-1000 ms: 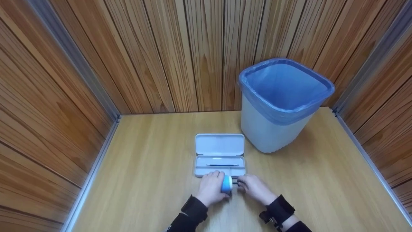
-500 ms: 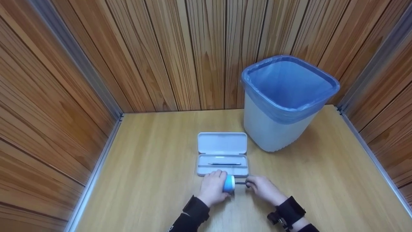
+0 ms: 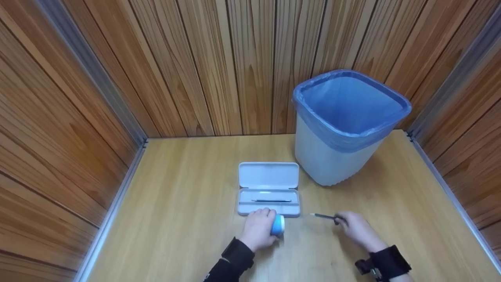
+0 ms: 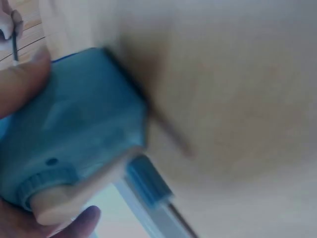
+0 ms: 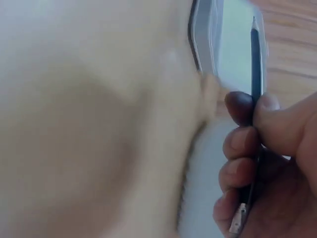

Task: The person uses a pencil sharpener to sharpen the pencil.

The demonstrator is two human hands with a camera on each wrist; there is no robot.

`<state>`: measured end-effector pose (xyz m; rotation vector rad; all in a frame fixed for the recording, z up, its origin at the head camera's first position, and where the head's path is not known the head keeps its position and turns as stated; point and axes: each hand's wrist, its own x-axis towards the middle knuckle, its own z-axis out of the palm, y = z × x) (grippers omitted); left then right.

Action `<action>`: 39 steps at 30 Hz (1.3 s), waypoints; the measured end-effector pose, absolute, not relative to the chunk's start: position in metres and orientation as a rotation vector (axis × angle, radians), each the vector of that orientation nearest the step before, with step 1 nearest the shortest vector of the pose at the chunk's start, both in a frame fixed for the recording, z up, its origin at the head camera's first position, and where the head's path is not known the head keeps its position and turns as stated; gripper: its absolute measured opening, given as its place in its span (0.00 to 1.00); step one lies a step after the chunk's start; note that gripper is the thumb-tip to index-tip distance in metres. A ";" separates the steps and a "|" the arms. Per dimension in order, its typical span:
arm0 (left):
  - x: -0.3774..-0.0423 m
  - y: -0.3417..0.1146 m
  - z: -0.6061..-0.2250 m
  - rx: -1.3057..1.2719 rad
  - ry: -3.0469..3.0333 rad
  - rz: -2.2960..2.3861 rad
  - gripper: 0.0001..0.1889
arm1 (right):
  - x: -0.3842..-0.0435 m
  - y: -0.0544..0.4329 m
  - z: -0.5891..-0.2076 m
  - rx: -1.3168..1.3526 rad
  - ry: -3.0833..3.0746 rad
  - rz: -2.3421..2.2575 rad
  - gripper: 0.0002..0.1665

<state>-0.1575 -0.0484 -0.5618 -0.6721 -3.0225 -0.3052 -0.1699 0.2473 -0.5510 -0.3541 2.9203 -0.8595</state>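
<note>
My left hand grips a blue crank pencil sharpener close over the table, just in front of a pencil case. The left wrist view shows the sharpener's crank arm and its ribbed knob. To the right, my right hand pinches a dark pencil between thumb and fingers, its pale sharpened tip pointing left and apart from the sharpener. In the right wrist view the pencil's metal ferrule shows at the lower end. The pale pencil case lies open, lid back, with another pencil inside.
Behind on the right stands a white bin lined with a blue bag. Wooden plank walls enclose the wooden tabletop at the back and both sides.
My right hand has drawn the pencil out of the sharpener and moved right, so the tip now shows. My left hand keeps holding the sharpener in nearly the same place.
</note>
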 end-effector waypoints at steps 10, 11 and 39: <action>-0.158 -0.051 -0.563 -0.630 -3.043 -0.325 0.34 | -0.182 0.233 -0.539 -0.392 3.002 -0.945 0.06; -0.158 -0.050 -0.563 -0.630 -3.039 -0.328 0.34 | -0.184 0.230 -0.539 -0.391 3.001 -0.960 0.06; -0.156 -0.046 -0.564 -0.634 -3.005 -0.274 0.35 | -0.257 0.109 -0.594 -0.685 2.962 -0.971 0.13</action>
